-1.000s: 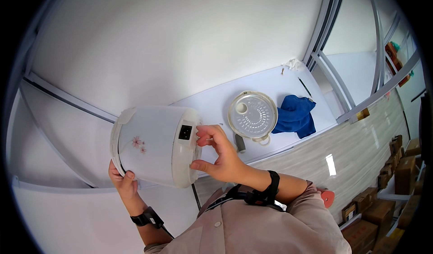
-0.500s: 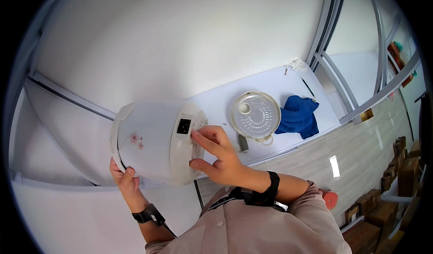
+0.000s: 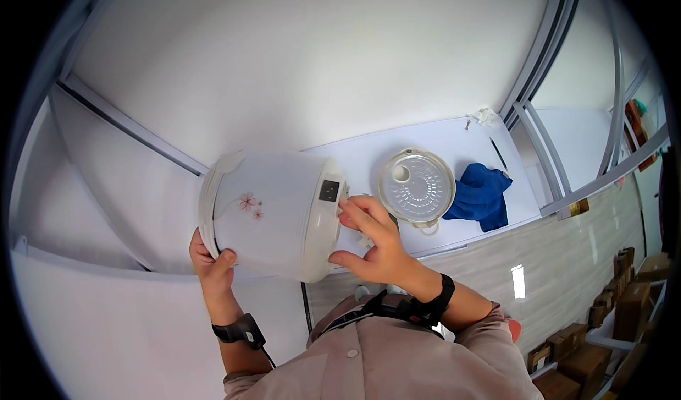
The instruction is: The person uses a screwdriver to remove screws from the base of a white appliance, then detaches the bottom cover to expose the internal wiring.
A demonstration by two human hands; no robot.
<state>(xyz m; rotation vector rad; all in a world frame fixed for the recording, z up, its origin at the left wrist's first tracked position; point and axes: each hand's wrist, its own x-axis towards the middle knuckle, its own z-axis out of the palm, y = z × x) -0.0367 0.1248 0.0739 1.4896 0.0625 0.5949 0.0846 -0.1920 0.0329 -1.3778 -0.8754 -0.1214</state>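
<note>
- Appliance: a white rice-cooker body, rounded and glossy, with pink flower print (image 3: pixel 248 205), (image 3: pixel 280 219) lies tilted on its side, left of the frame's centre, raised in the person's hands.
- Socket: a black rectangular power inlet (image 3: pixel 328 190) sits near the base end, which points toward the right of the frame.
- Left hand (image 3: pixel 213 266): grasps the cooker's rim at the left end; the thumb lies over the edge and the other fingers curl at the outer side.
- Right hand (image 3: pixel 379 240): set at the base end, thumb and fingertips spread apart and meeting the base edge; from my position I cannot tell whether they grip it.
- Wrists: a black strapped device is worn on each.
- Table: a white flat-topped surface (image 3: pixel 355 155) extends across the centre and right of the frame.
- On the table, right of centre: a round silver perforated lid with a cream rim (image 3: pixel 418 187); touching it on the right, a crumpled blue cloth (image 3: pixel 482 198).
- Toward the table's upper-right corner: a thin dark pen-like stick (image 3: pixel 499 154) and crumpled white tissue (image 3: pixel 484 117).
- Lower right: brown cardboard boxes (image 3: pixel 585 363).
</note>
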